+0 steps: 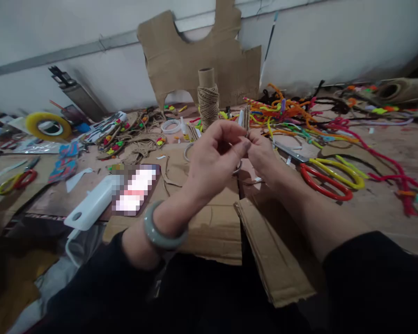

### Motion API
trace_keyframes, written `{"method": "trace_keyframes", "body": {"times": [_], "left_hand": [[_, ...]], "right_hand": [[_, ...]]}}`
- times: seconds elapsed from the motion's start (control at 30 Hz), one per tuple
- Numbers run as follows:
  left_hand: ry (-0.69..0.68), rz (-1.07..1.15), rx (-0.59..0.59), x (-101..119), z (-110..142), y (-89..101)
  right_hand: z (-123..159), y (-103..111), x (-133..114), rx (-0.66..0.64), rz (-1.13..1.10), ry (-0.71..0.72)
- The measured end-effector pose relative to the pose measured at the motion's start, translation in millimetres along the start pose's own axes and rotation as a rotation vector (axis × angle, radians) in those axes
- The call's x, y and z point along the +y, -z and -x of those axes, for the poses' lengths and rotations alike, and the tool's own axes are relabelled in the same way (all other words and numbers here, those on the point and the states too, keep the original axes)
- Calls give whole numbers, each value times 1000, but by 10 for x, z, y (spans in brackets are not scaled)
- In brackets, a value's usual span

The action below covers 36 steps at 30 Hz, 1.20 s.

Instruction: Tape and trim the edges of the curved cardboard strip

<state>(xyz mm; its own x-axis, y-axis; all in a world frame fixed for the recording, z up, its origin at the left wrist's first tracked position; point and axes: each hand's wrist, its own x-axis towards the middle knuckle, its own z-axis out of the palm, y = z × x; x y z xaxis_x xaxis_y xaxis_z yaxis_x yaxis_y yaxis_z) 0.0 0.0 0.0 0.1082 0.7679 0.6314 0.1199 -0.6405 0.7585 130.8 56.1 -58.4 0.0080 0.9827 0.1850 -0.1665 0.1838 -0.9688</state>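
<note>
Where the left side starts, a yellow tape roll [48, 126] and small scissors [22, 175] sit on the tabletop [376, 211], and closer in lie a white gadget [94, 204] and a phone [135, 190] with its screen turned to squares. Next comes the left hand [212, 160], with a smooth bangle [160, 237] on its wrist. Its thumb and finger bend round in a loop, with the tips right by the tips of the right hand [261, 153]. A thin ring [185, 152] peeks out behind the left hand, a bit on each side; the middle is hidden, so it could be 1 ring or 2. A string roll [209, 99] stands up behind the hands.

The step looks like small finger work, just where the 2 hands meet. I can't tell if either grip is clamped on something, because the fingers cover that spot and it is blurry. The next move seems to call for a light pinch and steady hands.

Over on the right, big scissors [304, 160] lie beside the right arm, with messy bright cords [292, 111] behind. At the far right, a brown tube [414, 90] is cut off by the edge.
</note>
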Motion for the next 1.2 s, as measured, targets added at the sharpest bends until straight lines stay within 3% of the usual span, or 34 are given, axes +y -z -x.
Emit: {"method": "trace_keyframes", "body": {"times": [0.13, 0.27, 0.73, 0.97, 1.2], "left_hand": [[-36, -297, 29, -510, -231, -45], [-34, -537, -40, -776, -278, -96], [70, -555, -136, -991, -345, -285], [94, -462, -92, -1124, -305, -293], [83, -399, -28, -1215, -279, -303]], "right_hand": [[-76, 28, 65, 3, 9, -22], [-120, 64, 111, 50, -20, -28], [-205, 253, 196, 13, 23, -112], [-248, 363, 285, -20, 239, -44], [-231, 341, 336, 13, 377, 34]]}}
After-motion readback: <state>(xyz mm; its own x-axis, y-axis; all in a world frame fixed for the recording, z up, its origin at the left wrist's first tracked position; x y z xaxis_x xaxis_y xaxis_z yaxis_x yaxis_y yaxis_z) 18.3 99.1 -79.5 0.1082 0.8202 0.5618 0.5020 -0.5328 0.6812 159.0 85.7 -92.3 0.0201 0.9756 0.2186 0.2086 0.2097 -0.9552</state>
